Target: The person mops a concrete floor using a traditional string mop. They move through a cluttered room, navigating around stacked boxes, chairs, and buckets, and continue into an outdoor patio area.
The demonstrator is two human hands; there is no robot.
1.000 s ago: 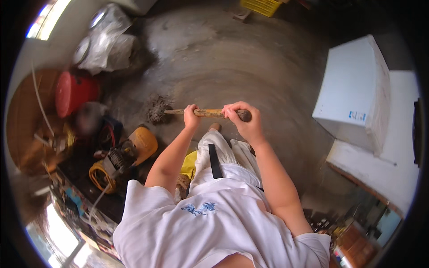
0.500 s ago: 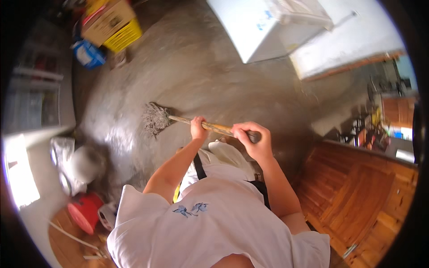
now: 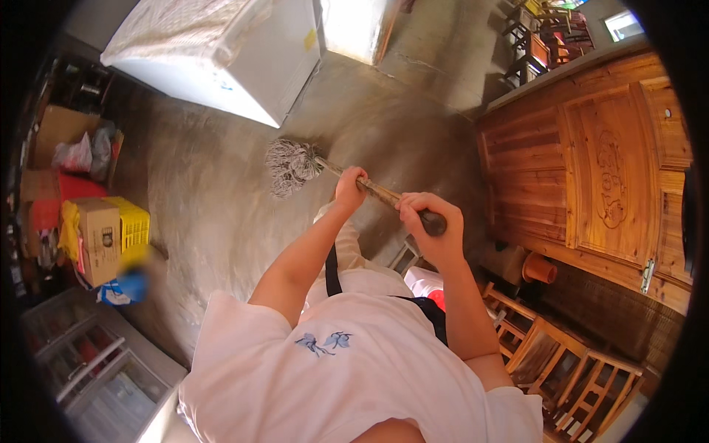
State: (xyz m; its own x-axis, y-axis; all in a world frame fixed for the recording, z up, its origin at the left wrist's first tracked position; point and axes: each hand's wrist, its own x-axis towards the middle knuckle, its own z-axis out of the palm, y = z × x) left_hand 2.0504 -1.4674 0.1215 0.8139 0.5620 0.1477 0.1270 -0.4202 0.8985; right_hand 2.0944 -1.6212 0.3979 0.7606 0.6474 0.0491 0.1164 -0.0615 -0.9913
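Note:
A mop (image 3: pixel 380 193) with a wooden handle slants across in front of me, its grey string head (image 3: pixel 292 167) at the far left end. My left hand (image 3: pixel 351 188) is closed round the shaft partway down, between the strings and my other hand. Near the dark rounded end of the handle, my right hand (image 3: pixel 434 225) grips it with the fingers wrapped over. The strings rest on the damp-looking grey floor (image 3: pixel 214 199).
A white chest freezer (image 3: pixel 244 81) with a cloth on top stands ahead. Boxes and a yellow crate (image 3: pixel 133 221) are at the left, drawers (image 3: pixel 111 369) nearer. On the right are a wooden cabinet (image 3: pixel 591 170), an orange pot (image 3: pixel 539 268) and wooden chairs (image 3: pixel 569 362).
My view has turned to the right: the freezer and crate now appear farther left, and the chairs have come into view. Both hands keep their grip on the mop.

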